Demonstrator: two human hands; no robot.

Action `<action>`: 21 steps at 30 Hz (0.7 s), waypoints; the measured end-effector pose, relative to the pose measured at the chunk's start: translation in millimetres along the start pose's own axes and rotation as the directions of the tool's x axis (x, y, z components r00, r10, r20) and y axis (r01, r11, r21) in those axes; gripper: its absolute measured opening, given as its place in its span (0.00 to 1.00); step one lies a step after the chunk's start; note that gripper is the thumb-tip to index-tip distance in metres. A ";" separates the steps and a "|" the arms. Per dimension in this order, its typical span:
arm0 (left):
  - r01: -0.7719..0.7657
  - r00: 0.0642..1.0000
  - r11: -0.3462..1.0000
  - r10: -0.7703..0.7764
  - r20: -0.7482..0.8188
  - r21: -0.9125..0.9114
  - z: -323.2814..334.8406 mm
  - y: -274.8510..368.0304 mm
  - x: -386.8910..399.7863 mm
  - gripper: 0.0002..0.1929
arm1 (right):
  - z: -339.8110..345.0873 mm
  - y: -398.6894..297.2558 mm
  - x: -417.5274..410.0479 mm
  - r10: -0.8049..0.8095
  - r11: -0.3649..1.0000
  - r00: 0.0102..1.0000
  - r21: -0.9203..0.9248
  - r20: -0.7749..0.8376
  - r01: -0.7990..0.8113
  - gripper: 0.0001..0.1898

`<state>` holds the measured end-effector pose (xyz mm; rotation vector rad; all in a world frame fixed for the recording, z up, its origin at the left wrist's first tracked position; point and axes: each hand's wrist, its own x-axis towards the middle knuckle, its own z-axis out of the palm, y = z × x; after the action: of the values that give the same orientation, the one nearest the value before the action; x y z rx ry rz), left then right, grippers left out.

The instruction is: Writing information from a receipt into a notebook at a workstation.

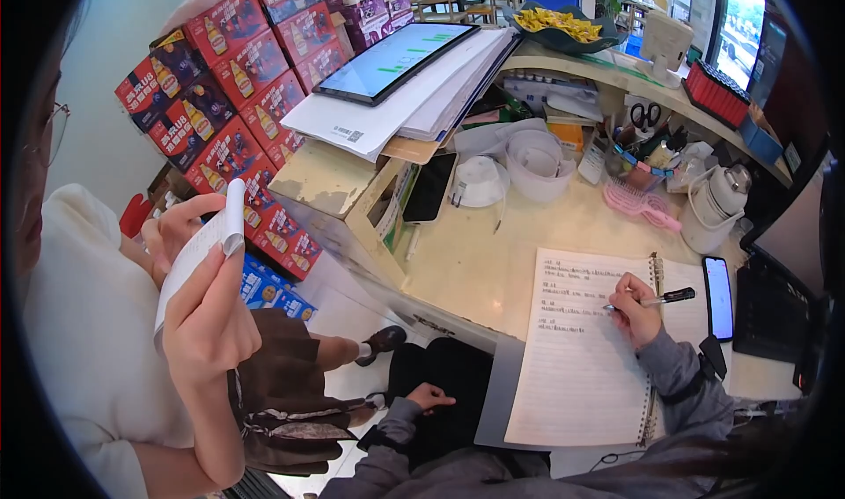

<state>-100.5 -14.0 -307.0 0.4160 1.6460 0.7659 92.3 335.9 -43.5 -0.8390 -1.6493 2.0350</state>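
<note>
A black pen (670, 297) is held in my right hand (635, 309), its tip touching the left page of a spiral notebook (574, 380). Handwritten lines fill the upper part of that page. My left hand (430, 397) rests on my dark-clad thigh, holding nothing, its fingers partly spread. To the right of the writing hand, a phone with a lit screen (719, 298) lies on the notebook's right page edge. Under the notebook, a grey board (500, 393) sticks out at the desk's front edge.
At left another person (112, 340) holds a folded paper pad (191, 268) near the desk. A tablet (399, 60) lies on stacked papers. Behind the notebook are a dark phone (430, 189), pink hairbrush (639, 203), white flask (713, 212) and pen holder (637, 166). Red drink cartons (244, 83) stand stacked.
</note>
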 end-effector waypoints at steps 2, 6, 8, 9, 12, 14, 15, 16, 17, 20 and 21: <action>-0.016 1.000 1.000 0.016 -0.003 0.008 -1.6 -4.1 0.9 0.20 | -0.1 0.8 0.2 -0.007 1.000 1.000 -0.007 0.010 0.007 0.09; -0.052 0.997 0.998 0.054 0.055 -0.036 -4.1 -7.5 0.6 0.20 | 0.7 1.1 0.2 -0.005 0.999 1.000 0.034 -0.006 0.005 0.10; -0.025 0.999 1.000 0.025 0.034 0.002 -5.2 -6.1 -0.1 0.21 | 0.9 -0.1 -0.4 0.003 0.999 1.000 0.035 -0.017 -0.002 0.10; -0.022 0.999 1.000 0.022 0.043 0.006 -5.6 -5.0 -0.3 0.21 | 0.9 -1.0 -0.6 -0.003 0.999 1.000 0.039 -0.010 0.003 0.10; 0.013 0.999 1.000 -0.014 0.045 0.006 -6.6 -1.9 -1.3 0.23 | 1.0 -3.2 -2.1 0.001 0.999 1.000 0.041 -0.004 -0.001 0.10; 0.047 0.999 0.999 -0.047 0.026 0.010 -6.6 -1.0 -1.6 0.24 | 1.4 -3.7 -2.4 0.010 0.999 1.000 0.039 -0.001 -0.010 0.10; 0.043 0.999 0.999 -0.043 0.032 -0.004 -6.6 -0.9 -1.6 0.24 | 1.6 -3.8 -2.2 0.007 0.999 1.000 0.048 -0.001 -0.007 0.10; 0.069 0.998 0.998 -0.069 0.013 0.005 -6.4 -1.1 -1.8 0.24 | 1.9 -3.6 -2.1 0.030 0.999 0.999 0.042 -0.046 -0.028 0.10; 0.044 0.999 0.999 -0.044 0.013 0.006 -6.0 -1.6 -2.0 0.24 | 2.0 -3.3 -2.0 0.006 0.998 1.000 0.056 0.001 -0.006 0.10; -0.008 1.000 0.999 0.008 -0.001 0.045 -5.6 -2.7 -2.2 0.23 | 1.5 -3.1 -1.5 0.004 0.999 1.000 0.050 -0.005 -0.004 0.10; -0.047 0.999 0.997 0.046 0.014 0.067 -5.4 -3.0 -2.3 0.23 | 1.0 -3.2 -1.7 0.010 0.999 1.000 0.043 -0.006 -0.010 0.09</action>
<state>-104.8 -19.0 -307.0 0.5069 1.6590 0.7425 92.7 334.8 -39.9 -0.8396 -1.5951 2.0649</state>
